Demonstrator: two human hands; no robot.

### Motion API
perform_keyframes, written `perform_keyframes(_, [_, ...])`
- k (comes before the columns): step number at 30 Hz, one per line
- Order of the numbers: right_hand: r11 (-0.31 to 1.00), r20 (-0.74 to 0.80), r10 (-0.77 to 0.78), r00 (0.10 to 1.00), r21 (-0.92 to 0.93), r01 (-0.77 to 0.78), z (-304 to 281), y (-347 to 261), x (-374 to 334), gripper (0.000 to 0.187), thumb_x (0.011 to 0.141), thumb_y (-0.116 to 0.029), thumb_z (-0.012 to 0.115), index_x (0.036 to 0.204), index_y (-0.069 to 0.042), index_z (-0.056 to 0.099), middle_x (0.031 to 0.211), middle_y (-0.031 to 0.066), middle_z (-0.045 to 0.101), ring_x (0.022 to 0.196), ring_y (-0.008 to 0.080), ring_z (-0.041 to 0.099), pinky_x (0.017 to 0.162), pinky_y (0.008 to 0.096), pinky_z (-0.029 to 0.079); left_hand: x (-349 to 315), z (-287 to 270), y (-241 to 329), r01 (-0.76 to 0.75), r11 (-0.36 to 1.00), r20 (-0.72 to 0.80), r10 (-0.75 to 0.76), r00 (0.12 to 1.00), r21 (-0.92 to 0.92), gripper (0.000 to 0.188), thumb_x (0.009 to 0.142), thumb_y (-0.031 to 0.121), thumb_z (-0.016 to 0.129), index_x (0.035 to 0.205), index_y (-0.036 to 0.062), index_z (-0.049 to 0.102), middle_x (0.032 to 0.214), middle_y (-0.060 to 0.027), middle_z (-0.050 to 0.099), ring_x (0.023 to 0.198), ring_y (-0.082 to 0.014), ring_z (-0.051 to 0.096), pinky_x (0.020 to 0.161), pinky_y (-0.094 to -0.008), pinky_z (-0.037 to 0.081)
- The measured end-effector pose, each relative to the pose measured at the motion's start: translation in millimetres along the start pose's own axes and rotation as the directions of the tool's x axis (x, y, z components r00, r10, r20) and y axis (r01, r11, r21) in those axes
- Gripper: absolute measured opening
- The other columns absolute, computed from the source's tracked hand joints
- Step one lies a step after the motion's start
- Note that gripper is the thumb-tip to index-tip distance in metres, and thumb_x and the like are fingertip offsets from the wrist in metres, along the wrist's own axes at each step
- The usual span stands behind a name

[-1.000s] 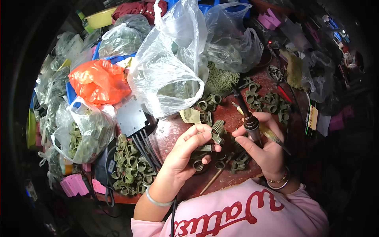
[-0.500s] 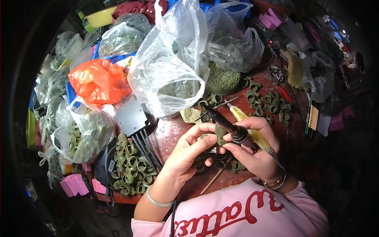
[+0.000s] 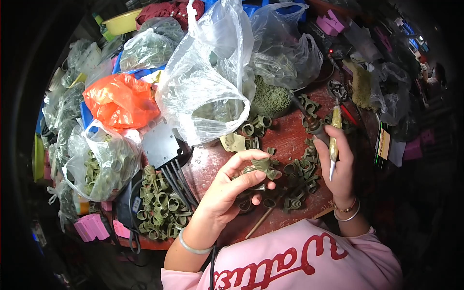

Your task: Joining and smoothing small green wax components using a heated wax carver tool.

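Note:
Between the thumb and fingers of my left hand point(image 3: 223, 191) is a green ribbed ring-shaped piece point(image 3: 263, 165), held above the table. My right hand point(image 3: 343, 181) is closed around two tools to the right of it. One is a dark-handled soldering iron point(image 3: 315, 126) with a thin metal shaft pointing up and left, near a heap of green granules point(image 3: 272, 96). The other, a yellow-wrapped slim tool point(image 3: 334, 137) with pale pointed ends, lies along my fingers. More green ring pieces point(image 3: 303, 169) lie scattered on the table between my hands.
A large clear plastic bag point(image 3: 208, 72) stands at the back centre, an orange bag point(image 3: 121, 99) left of it. A grey box with cables point(image 3: 162, 142) sits beside a pile of green ring pieces point(image 3: 162, 208). A thin wooden stick point(image 3: 258, 222) lies near the red table's front edge.
My right hand has moved right, away from the green piece, taking the soldering iron and yellow tool along. My left hand stays in place and the piece now shows more fully.

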State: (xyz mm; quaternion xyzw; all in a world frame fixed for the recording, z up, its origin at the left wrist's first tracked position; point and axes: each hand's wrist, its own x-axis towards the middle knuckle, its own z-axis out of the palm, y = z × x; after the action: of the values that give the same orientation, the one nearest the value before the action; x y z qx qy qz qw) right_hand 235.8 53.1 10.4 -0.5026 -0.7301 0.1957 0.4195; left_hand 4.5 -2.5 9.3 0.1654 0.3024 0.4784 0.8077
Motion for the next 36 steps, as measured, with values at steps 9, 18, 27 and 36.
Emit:
perform_keyframes(9, [0.941,0.06,-0.102,0.993,-0.318,0.116,0,9,9,0.023,0.087,-0.008,0.066,0.108,0.001,0.059,0.088,0.018,0.058,0.076,0.0361,0.06,0.065,0.0398,0.047,1,-4,-1,-0.063,0.997,-0.067,0.066,0.996,0.048,0.034,0.091,0.006,0.061,0.124,0.0111,0.053,0.114,-0.013,0.059,0.087,-0.0176,0.06,0.052,-0.02,0.046])
perform_keyframes(18, [0.935,0.077,-0.091,0.993,-0.336,0.112,-1,5,11,0.022,0.086,-0.008,0.067,0.106,0.0,0.061,0.086,0.017,0.057,0.075,0.0357,0.06,0.064,0.0394,0.047,1,-1,2,-0.082,0.993,-0.108,0.091,0.99,0.083,0.034,0.091,0.006,0.061,0.123,0.0125,0.054,0.117,-0.0122,0.06,0.088,-0.0152,0.061,0.054,-0.0199,0.046])
perform_keyframes(27, [0.996,0.011,0.012,1.0,-0.089,-0.011,-3,9,6,0.017,0.087,-0.006,0.067,0.1,0.002,0.061,0.083,0.0142,0.061,0.074,0.0268,0.061,0.066,0.0322,0.047,0,-2,4,-0.089,0.993,-0.169,0.1,0.981,0.073,0.034,0.091,0.006,0.061,0.123,0.013,0.054,0.116,-0.0116,0.062,0.086,-0.0122,0.06,0.057,-0.0194,0.045])
perform_keyframes(36, [0.992,0.22,-0.123,0.968,0.053,0.114,-23,-18,-3,0.027,0.082,-0.021,0.075,0.093,0.002,0.064,0.076,0.0113,0.062,0.064,0.0219,0.061,0.06,0.0294,0.047,2,-7,1,-0.113,0.994,-0.157,0.11,0.981,-0.008,0.034,0.09,0.002,0.062,0.122,0.0099,0.056,0.116,-0.0108,0.064,0.087,-0.0149,0.064,0.058,-0.0209,0.049])
